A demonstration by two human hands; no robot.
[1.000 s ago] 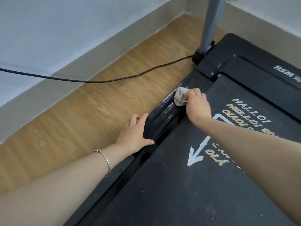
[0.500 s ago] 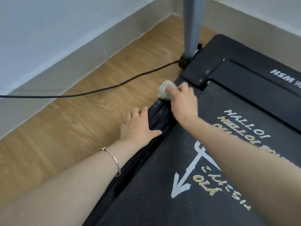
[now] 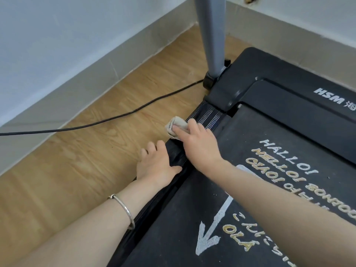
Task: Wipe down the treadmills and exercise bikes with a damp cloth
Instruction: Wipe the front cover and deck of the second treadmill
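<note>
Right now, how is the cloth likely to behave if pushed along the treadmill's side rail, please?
The cloth looks soft and floppy: it is crumpled into folds under the right hand. It is probably light, a wad smaller than that hand. It may drag on the ribbed side rail.

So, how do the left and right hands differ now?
The left hand rests flat on the black ribbed side rail, empty; the right hand holds a crumpled beige cloth against it. The left wrist wears a thin silver bangle; the right wrist is bare. Both reach the same rail.
</note>
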